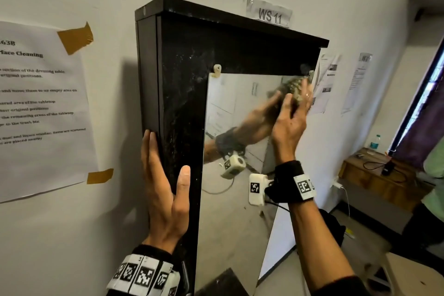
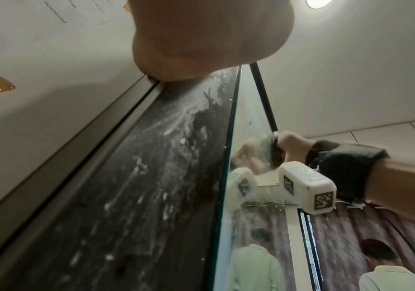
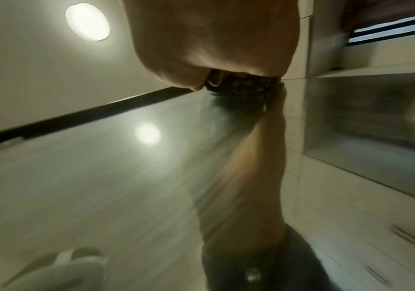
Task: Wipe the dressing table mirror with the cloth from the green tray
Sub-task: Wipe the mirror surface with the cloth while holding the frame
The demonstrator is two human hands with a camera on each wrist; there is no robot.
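The mirror [image 1: 230, 199] is fixed by clips to a tall black dressing-table panel [image 1: 182, 94] streaked with white dust. My right hand [image 1: 290, 122] presses a mottled brownish cloth [image 1: 296, 100] flat against the glass at its top right corner, fingers spread and fairly straight. In the right wrist view the cloth [image 3: 241, 84] bunches under my palm [image 3: 216, 39] on the blurred mirror [image 3: 101, 177]. My left hand [image 1: 163, 190] rests on the panel's left edge, with straight fingers along the side and the thumb on the front. The left wrist view shows my right hand [image 2: 291, 143] and the cloth [image 2: 277, 152] on the glass.
Taped paper notices [image 1: 36, 108] hang on the wall left of the panel, and a "WS 11" label [image 1: 270, 15] hangs above it. At the right stand a wooden table [image 1: 374, 175] with a water bottle [image 1: 375, 143] and cables, a person in green [image 1: 434, 175], and a curtained window [image 1: 422, 113].
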